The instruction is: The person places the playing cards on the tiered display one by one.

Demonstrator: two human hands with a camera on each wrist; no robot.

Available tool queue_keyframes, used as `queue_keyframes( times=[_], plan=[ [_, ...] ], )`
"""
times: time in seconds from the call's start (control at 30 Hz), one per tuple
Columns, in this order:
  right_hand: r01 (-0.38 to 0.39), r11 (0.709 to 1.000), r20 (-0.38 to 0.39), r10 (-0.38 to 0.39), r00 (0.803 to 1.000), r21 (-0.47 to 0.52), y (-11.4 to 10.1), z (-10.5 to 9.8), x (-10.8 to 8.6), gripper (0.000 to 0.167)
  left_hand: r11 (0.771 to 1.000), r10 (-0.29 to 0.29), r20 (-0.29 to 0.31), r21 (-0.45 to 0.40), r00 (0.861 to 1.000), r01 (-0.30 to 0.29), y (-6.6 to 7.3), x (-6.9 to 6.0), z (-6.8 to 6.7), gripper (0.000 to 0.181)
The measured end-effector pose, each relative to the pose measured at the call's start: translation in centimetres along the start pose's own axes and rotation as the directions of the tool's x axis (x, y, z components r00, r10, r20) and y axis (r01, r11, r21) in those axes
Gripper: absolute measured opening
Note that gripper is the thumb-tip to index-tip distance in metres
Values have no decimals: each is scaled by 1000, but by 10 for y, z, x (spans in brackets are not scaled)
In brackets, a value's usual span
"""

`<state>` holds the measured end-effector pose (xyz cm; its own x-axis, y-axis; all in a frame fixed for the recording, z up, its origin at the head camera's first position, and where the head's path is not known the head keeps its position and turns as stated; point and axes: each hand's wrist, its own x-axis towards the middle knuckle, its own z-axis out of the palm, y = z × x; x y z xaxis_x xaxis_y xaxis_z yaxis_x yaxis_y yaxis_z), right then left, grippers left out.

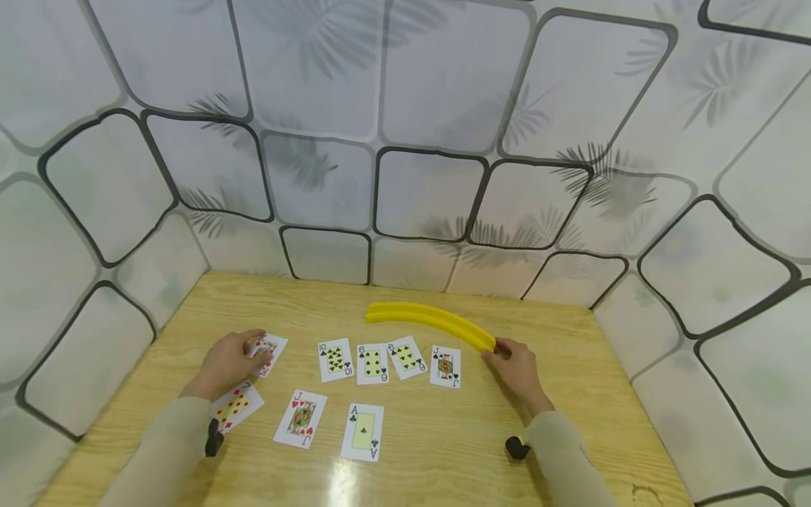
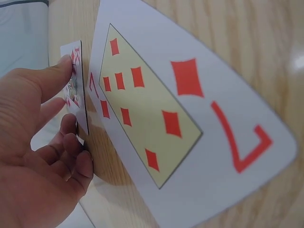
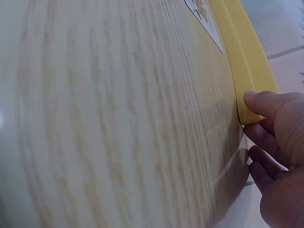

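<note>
My left hand (image 1: 229,362) holds a red king card (image 1: 267,354) at the left of the table, its thumb on the card's face. In the left wrist view, the king card (image 2: 76,85) lies beyond a large, near seven of diamonds (image 2: 142,109). A curved yellow card holder (image 1: 431,316) lies along the back of the table. My right hand (image 1: 516,367) pinches its right end, with the thumb (image 3: 256,102) on top of the holder (image 3: 247,61) in the right wrist view. No cards stand in the holder.
A row of face-up cards lies before the holder: a ten of clubs (image 1: 335,360), two black sixes (image 1: 372,363) and a black jack (image 1: 445,367). Nearer lie a jack of hearts (image 1: 300,419) and an ace of clubs (image 1: 362,432). A patterned wall (image 1: 418,197) borders the wooden table (image 1: 443,458).
</note>
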<state>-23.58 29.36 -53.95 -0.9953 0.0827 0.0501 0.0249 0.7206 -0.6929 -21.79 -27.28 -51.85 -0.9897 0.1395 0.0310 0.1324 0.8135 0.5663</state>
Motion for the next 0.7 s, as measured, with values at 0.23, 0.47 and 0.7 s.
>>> queue_keyframes(
  times=[0.23,0.47,0.7],
  plan=[
    [6,1000,-5,-6,1000,8,1,0,-1,51,1000,-13,12,-10,1000,13,0,0,0,57],
    [9,1000,-2,-9,1000,16,1,0,-1,51,1000,-25,16,-15,1000,25,1,-1,-1,54],
    [14,999,-9,-14,1000,31,2,0,-1,48,1000,-13,14,-7,1000,13,0,1,-2,60]
  ],
)
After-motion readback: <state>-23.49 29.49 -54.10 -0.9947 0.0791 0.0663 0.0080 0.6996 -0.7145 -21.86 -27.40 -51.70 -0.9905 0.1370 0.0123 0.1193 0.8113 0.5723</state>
